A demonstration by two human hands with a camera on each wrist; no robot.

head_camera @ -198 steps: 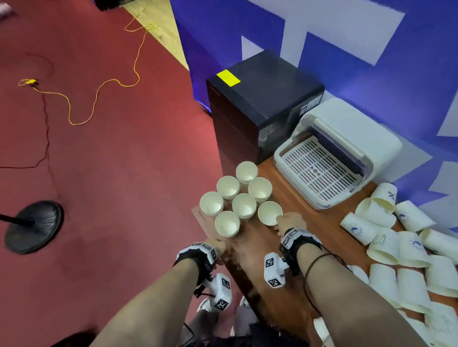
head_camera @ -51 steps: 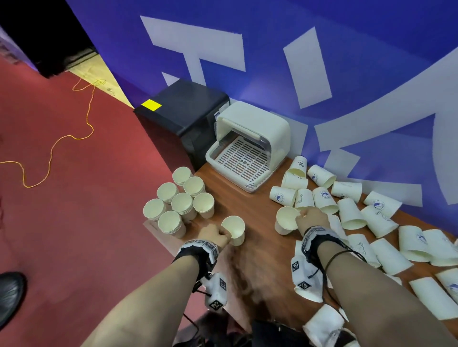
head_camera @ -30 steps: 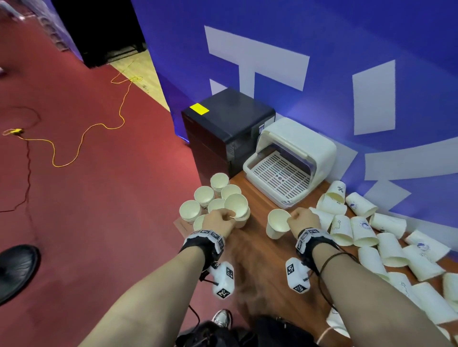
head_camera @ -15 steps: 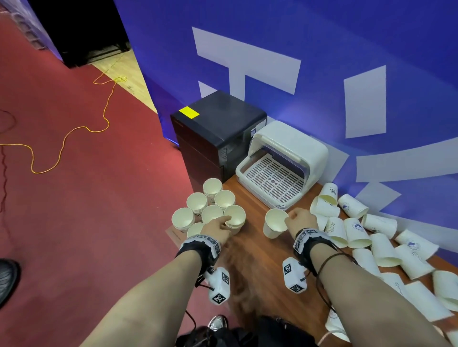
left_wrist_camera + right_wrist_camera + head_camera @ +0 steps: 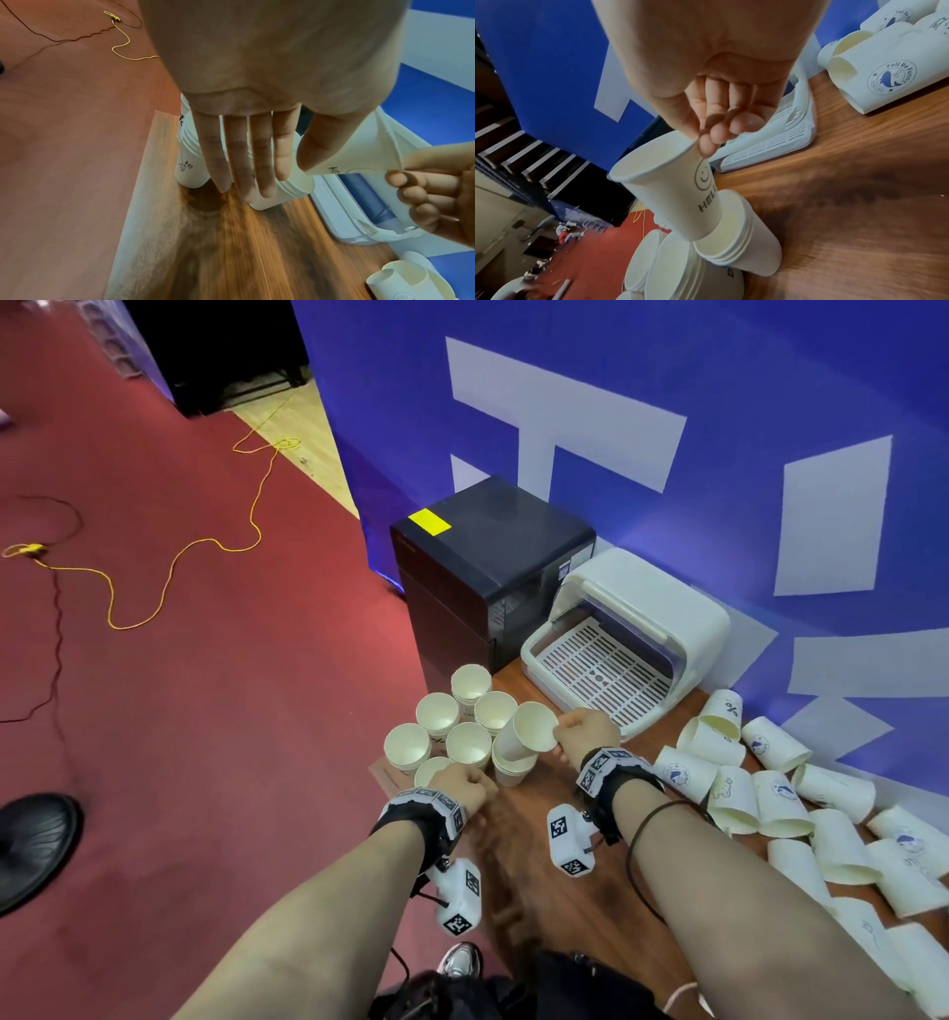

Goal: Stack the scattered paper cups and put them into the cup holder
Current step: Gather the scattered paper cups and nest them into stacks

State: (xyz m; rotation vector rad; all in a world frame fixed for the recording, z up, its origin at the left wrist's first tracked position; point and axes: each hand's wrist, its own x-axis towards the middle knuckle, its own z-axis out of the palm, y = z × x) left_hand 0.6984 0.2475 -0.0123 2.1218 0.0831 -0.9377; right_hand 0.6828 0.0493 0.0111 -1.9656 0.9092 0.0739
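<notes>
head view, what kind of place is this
Probably a drinks corner at an exhibition or event hall: a blue printed backdrop, red carpet, and a wooden table with paper cups beside a white cup holder.

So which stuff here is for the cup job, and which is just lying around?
For the job:
held cup
cup stacks
lying cups
white cup holder
right hand
left hand

Just around:
black box
yellow cord

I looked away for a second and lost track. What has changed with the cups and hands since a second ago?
The right hand carried its cup left and tilted its base into the nearest stack. The left hand let go of that stack and now rests open against it. The cup holder stayed put.
</notes>
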